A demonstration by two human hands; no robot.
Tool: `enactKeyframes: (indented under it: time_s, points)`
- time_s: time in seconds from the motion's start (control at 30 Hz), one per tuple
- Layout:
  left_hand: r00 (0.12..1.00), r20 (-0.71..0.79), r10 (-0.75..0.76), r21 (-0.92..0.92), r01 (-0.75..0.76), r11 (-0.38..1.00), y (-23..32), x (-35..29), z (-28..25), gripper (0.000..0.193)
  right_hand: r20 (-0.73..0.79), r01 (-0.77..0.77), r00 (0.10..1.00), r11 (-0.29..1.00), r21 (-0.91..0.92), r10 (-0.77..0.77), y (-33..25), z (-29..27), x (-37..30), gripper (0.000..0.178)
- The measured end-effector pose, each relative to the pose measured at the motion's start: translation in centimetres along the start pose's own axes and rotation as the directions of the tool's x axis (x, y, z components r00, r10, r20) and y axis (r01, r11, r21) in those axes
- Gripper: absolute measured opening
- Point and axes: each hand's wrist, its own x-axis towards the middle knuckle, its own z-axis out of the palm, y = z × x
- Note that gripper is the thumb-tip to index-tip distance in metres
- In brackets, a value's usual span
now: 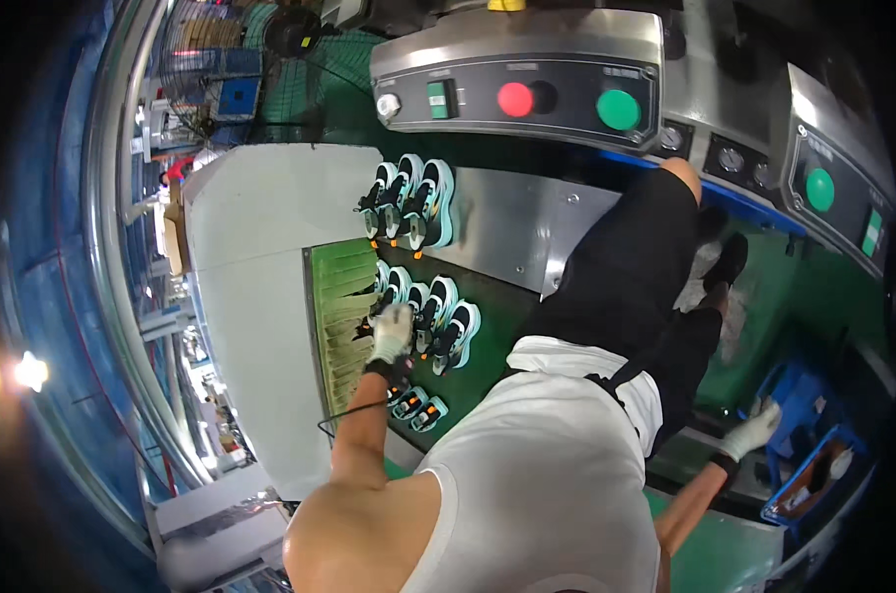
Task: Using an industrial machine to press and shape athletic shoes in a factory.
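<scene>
My left hand [392, 331], in a white glove, is curled over a shoe [397, 287] in the nearer group of black, white and pale-blue sneakers; its fingertips are partly hidden. Beside it stand more such shoes [456, 336], and several smaller ones [428, 413] lie near my wrist. A further group of shoes [430, 203] rests on the metal plate beyond. Far to the right, my gloved right hand [752, 432] is at the side of a blue basket [796, 400], fingers stretched out; nothing shows in it.
A machine panel [517, 99] with a red and a green button spans the top; a second panel [828, 188] stands right. A white worktop [250, 296] borders a ribbed green strip [344, 326] on the left. Another blue basket [814, 474] holds small items. A fan [290, 32] stands behind.
</scene>
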Motion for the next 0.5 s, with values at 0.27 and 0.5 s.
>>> enactKeyframes:
  time_s: [0.27, 0.5]
  points:
    - [0.984, 0.177, -0.002, 0.134, -0.022, 0.991, 3.8, -4.4, 9.5, 0.072, 0.652, 0.34, 0.74, 0.928, -0.153, -0.164, -15.1, 18.8, -12.5, 0.045]
    - [0.908, 0.392, -0.151, 0.141, 0.103, 0.985, 2.0, -5.3, 9.5, 0.061, 0.886, 0.492, 0.454, 0.855, -0.161, -0.095, -18.9, 26.6, -17.8, 0.044]
